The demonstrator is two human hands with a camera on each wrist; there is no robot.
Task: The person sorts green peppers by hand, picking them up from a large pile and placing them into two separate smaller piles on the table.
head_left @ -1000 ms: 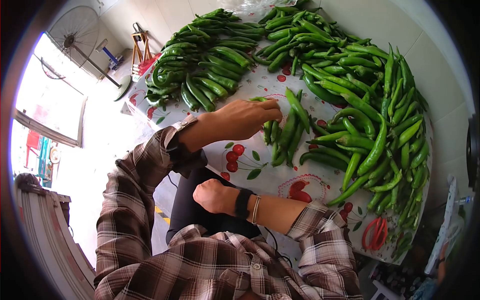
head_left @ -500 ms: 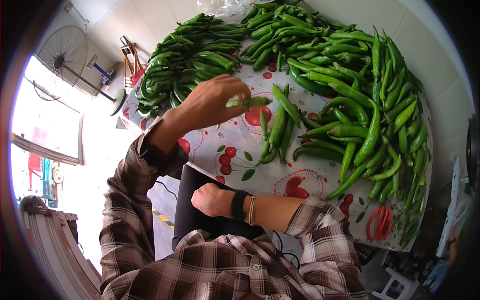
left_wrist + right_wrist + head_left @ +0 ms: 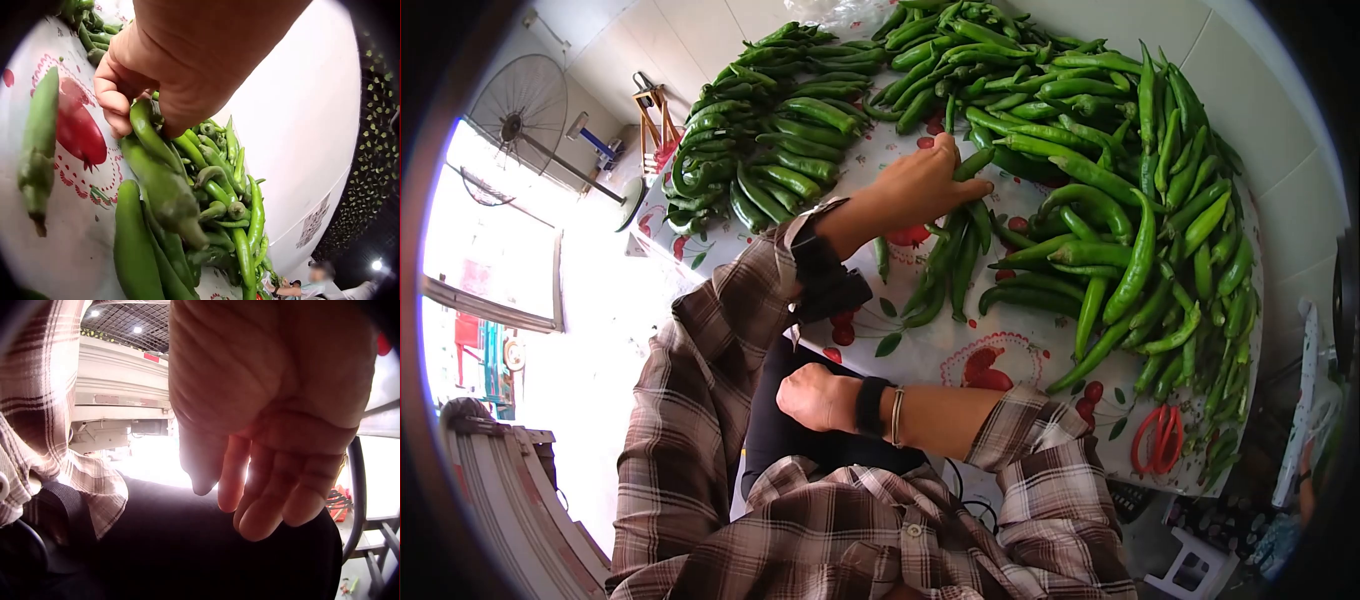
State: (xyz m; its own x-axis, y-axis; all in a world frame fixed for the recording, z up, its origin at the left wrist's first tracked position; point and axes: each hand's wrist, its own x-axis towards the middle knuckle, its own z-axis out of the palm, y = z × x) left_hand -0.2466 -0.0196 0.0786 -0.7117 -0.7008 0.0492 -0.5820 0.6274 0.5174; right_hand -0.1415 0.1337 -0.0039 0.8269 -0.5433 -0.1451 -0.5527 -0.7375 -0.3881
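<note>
Since the earlier frame our left hand point(image 3: 920, 185) has dropped onto the small central row of peppers point(image 3: 960, 262), fingers point(image 3: 115, 100) curled round one green pepper point(image 3: 147, 128); pushing it in carelessly could, we judge, roll neighbours out of line.

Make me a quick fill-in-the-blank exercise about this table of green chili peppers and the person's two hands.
The left hand grips a long green chili pepper, while the right hand holds ___.
The scissors lying near the edge of the white printed tablecloth have ___ handles.
The thin bracelet sits on the ___ wrist.
Missing words: nothing; red; right.
</note>
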